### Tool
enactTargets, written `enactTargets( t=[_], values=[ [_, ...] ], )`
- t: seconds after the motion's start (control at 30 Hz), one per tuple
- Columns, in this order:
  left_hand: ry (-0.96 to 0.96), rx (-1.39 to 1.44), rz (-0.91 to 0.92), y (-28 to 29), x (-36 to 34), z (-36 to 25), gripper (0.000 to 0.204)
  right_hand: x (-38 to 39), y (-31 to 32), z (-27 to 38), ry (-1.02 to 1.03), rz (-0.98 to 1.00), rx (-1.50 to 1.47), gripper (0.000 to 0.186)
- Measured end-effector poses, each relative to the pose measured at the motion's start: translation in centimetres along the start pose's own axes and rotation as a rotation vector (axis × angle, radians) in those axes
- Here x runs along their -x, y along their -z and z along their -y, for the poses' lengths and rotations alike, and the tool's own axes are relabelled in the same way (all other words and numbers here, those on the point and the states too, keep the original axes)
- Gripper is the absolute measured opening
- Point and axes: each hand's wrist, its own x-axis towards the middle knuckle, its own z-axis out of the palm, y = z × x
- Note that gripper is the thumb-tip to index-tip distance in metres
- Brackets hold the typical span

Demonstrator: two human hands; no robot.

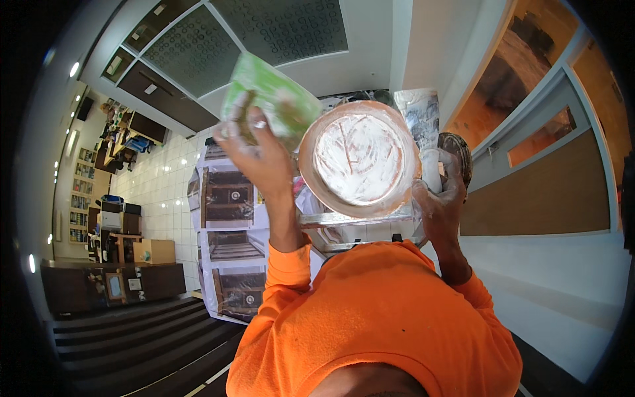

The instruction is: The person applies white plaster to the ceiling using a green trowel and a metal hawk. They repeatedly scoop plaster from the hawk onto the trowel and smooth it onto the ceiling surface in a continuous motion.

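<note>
My left hand (261,145), dusted with white, is closed on a flat green board (278,99) smeared with white, held up at the left. A wide-bladed putty knife (420,116) stands upright in my right hand (440,205), its fingers wrapped round the white-caked handle. Its metal blade points away from me and carries grey and white smears. Between my hands sits a round, pale-rimmed basin (307,152), coated inside with white paste marked by scrape lines. My right hand is close to the basin's right rim; whether it touches it, I cannot tell.
Under the basin runs a metal bar (357,217). A dark round object (456,149) shows behind my right hand. Printed plastic sheeting (228,245) hangs at left above a tiled floor (155,175). Frosted panes (284,33) stand ahead, and a brown-and-grey door (542,205) at right.
</note>
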Motion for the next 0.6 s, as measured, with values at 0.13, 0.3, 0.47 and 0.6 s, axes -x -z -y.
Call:
enactTargets(
  t=[0.13,0.3,0.47,0.6],
  values=[
    [-0.066,0.162,-0.204,0.5,-3.9,1.4,0.030,-0.5,0.1,-1.4,-0.023,0.075,0.047,0.054],
    [0.249,0.480,-0.214,0.8,-4.2,1.4,0.034,-1.4,0.0,-6.3,-0.130,0.152,0.129,0.058],
    [0.311,0.686,-0.189,2.6,-3.5,3.5,0.040,-0.7,0.0,-7.6,-0.158,0.194,0.207,0.057],
    [0.346,0.762,-0.191,3.4,-2.7,4.7,0.047,-0.4,-0.3,-7.4,-0.191,0.187,0.174,0.056]
  ],
)
